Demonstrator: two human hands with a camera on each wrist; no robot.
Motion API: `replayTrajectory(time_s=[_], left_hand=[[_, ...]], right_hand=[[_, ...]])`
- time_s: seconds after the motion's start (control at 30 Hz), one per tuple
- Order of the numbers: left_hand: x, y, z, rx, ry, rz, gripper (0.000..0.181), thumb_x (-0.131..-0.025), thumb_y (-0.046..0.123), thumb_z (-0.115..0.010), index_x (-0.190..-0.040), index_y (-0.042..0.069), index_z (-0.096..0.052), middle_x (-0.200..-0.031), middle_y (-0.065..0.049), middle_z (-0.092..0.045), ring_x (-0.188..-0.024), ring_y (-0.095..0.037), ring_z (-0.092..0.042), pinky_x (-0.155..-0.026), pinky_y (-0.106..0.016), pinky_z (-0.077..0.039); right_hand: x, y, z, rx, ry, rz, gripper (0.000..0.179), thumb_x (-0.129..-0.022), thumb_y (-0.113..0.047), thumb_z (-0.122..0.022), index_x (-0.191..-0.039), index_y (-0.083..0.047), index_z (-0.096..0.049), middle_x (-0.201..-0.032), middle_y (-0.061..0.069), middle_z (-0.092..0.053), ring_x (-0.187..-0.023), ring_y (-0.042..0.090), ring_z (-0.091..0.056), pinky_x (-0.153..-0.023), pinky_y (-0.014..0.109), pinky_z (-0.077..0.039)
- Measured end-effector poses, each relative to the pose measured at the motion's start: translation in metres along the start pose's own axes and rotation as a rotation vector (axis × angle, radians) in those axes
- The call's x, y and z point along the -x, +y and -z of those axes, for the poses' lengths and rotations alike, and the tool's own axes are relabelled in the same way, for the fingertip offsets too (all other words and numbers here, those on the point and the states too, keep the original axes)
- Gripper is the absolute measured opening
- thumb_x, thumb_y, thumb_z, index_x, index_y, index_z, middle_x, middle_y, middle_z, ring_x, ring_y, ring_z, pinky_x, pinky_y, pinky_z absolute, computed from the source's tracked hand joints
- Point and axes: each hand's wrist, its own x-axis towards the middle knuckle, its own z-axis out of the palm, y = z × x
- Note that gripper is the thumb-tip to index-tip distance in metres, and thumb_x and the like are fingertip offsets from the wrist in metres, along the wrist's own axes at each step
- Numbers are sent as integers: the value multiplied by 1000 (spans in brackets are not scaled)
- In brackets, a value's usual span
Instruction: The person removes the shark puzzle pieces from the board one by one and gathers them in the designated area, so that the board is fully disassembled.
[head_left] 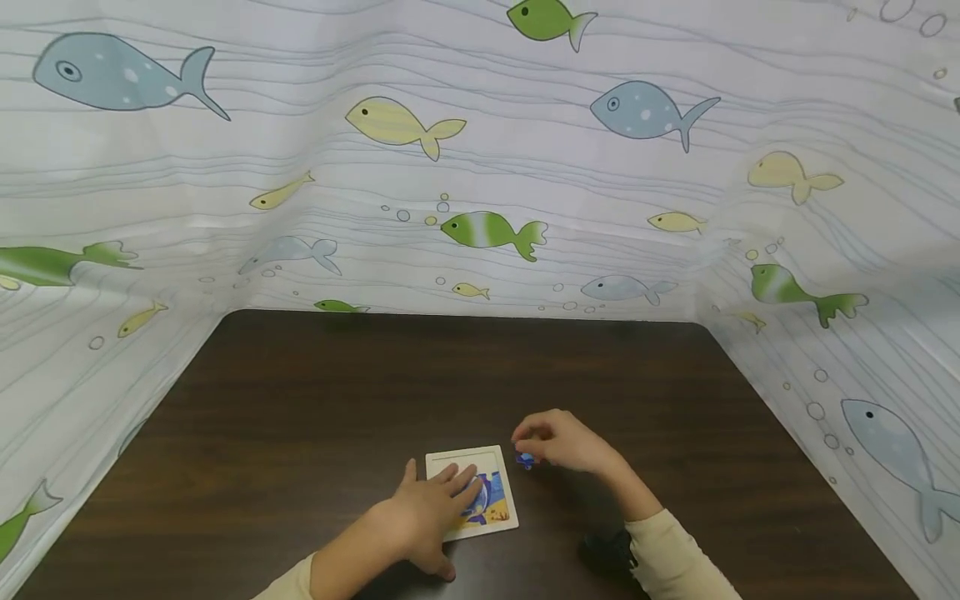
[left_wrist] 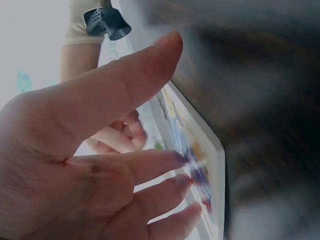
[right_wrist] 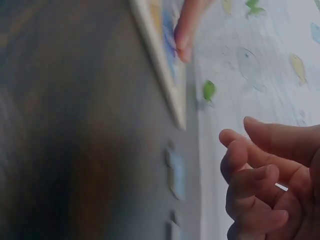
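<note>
A small puzzle board [head_left: 507, 500] with a pale frame lies on the dark table, a blue and yellow picture partly filling it. My left hand [head_left: 431, 512] spreads over its left side, straight fingers [left_wrist: 167, 192] resting on the picture, which they partly hide. To the board's right, my right hand [head_left: 570, 442] hovers with loosely curled fingers and holds nothing. Just under its fingertips in the head view is a blue puzzle piece [head_left: 527, 460]. The right wrist view shows one loose puzzle piece [right_wrist: 176, 174] lying beyond the board's corner and another piece [right_wrist: 174, 229] at the lower edge.
A white cloth [head_left: 480, 183] printed with fish stands around the back and sides of the brown table [head_left: 337, 383]. A dark wrist-worn device [head_left: 609, 550] sits by the right sleeve [head_left: 675, 554], close above the tabletop.
</note>
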Motion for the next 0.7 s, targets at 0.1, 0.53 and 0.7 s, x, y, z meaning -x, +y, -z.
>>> replayTrajectory(time_s=[0.1, 0.53, 0.7], left_hand=[[-2, 0, -1, -14, -24, -4, 104, -62, 55, -83, -149, 25, -36, -158, 3, -29, -144, -23, -33, -106, -71, -23], [-2, -4, 1, 24, -50, -13, 102, -63, 54, -82, -149, 24, -36, -159, 2, -28, -144, -25, -32, -105, -72, -23], [-2, -4, 1, 26, -45, -14, 103, -63, 54, -83, -149, 24, -36, -159, 2, -28, -144, -26, -32, -105, -74, -21]], right_hand=[[-4, 1, -13, 22, -43, 5, 25, -94, -20, -62, -117, -12, -69, -69, 0, -64, -55, 8, -52, -47, 22, -41], [-5, -2, -18, 94, -58, 19, 19, -89, -16, -68, -106, -11, -75, -99, 7, -74, -60, 6, -50, -53, 21, -40], [-4, -3, -19, 91, -55, 20, 26, -89, -16, -69, -113, -11, -72, -88, 4, -71, -60, 6, -48, -52, 21, -39]])
